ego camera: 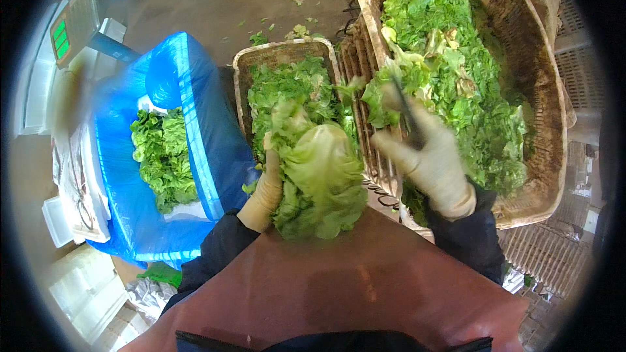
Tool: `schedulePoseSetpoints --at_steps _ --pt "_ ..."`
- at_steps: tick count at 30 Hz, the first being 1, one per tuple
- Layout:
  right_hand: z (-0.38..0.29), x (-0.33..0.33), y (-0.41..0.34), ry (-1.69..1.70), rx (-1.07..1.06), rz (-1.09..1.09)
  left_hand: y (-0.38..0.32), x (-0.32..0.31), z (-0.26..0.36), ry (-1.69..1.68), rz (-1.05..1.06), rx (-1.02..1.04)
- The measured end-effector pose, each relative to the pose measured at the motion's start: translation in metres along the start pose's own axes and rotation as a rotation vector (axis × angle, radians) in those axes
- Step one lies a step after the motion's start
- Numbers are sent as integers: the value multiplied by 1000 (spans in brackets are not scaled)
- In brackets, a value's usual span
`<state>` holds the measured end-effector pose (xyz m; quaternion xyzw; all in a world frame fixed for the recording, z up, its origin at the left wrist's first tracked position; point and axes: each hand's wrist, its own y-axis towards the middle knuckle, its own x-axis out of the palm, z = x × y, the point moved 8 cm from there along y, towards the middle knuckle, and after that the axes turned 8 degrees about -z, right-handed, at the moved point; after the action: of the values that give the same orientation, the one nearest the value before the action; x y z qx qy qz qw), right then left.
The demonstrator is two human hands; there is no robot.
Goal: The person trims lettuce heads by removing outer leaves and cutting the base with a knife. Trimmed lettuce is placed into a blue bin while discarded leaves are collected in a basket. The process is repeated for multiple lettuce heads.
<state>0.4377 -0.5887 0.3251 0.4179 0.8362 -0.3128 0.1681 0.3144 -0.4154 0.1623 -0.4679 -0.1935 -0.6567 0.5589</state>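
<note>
My left hand (pixel 268 183), in a pale glove, holds a head of lettuce (pixel 323 176) from its left side. The lettuce is in front of my brown-red apron (pixel 337 283), with its cut-looking pale base turned up. To its right, my gloved right hand (pixel 435 161) holds a slim dark tool (pixel 408 110), which looks like a knife but is blurred by motion. A loose lettuce leaf (pixel 381 100) shows near that hand's fingertips. Behind the held head stands a smaller crate (pixel 238 93) of lettuce leaves (pixel 293 78).
A large dirt-stained crate (pixel 540 122) piled with lettuce leaves (pixel 469 107) stands at right. On the left, a container lined with blue plastic (pixel 210 93) holds lettuce heads (pixel 168 161). Beyond it is a scale display (pixel 61 44). Leaf scraps (pixel 296 32) lie on the floor.
</note>
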Motion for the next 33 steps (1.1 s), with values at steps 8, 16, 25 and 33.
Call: schedulePoseSetpoints --at_steps 8,16,25,33 --pt "27 36 20 253 -118 -74 3 -26 35 -19 181 250" --pt "9 68 -30 189 -426 -218 -5 41 116 868 136 438" --pt "76 -16 -91 -679 99 -77 31 19 71 460 113 -224" --pt "154 -132 -108 126 130 499 25 58 22 803 -712 -830"
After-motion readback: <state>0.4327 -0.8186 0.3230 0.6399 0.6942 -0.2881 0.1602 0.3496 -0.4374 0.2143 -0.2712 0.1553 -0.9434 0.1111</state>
